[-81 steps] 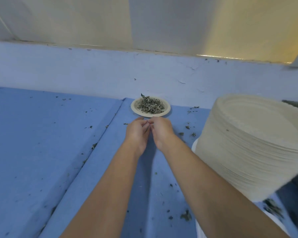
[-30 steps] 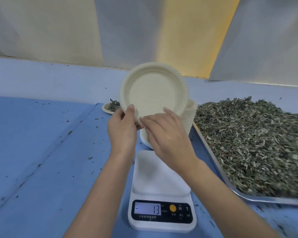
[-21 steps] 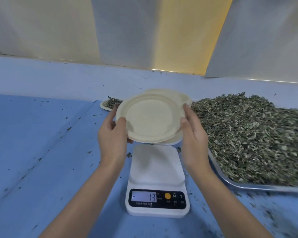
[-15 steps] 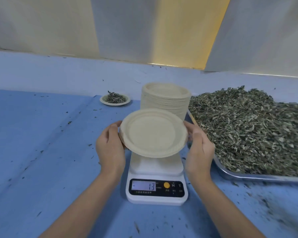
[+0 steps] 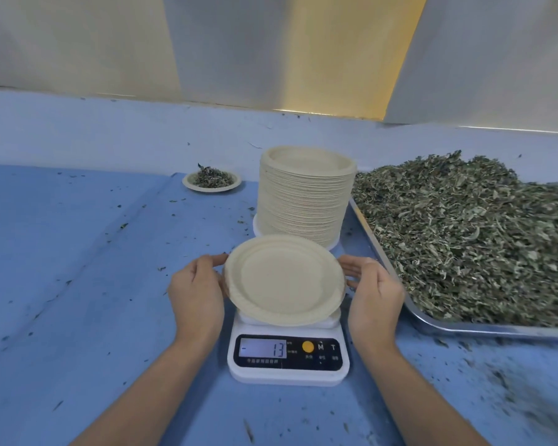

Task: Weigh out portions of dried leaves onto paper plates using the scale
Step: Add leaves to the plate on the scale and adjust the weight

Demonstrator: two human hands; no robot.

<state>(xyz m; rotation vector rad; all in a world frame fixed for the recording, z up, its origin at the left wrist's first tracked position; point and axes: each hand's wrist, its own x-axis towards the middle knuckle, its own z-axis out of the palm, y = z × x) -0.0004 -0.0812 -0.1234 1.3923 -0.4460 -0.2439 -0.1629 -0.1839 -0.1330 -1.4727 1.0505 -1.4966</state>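
Observation:
An empty paper plate sits level just over the platform of the white digital scale, whose display reads -13. My left hand holds the plate's left rim, thumb on top. On the opposite rim, my right hand holds it with thumb and fingertips. Behind the scale stands a tall stack of paper plates. Dried leaves are heaped on a metal tray to the right. A filled plate of leaves sits at the back.
The blue table surface carries scattered leaf crumbs, thicker at the front right. A fold line in the blue covering runs diagonally on the left. A pale wall rises behind the table.
My hands left the filled plate at the back, took an empty plate from the stack, turned it flat and lowered it over the scale. The display stays at -13.

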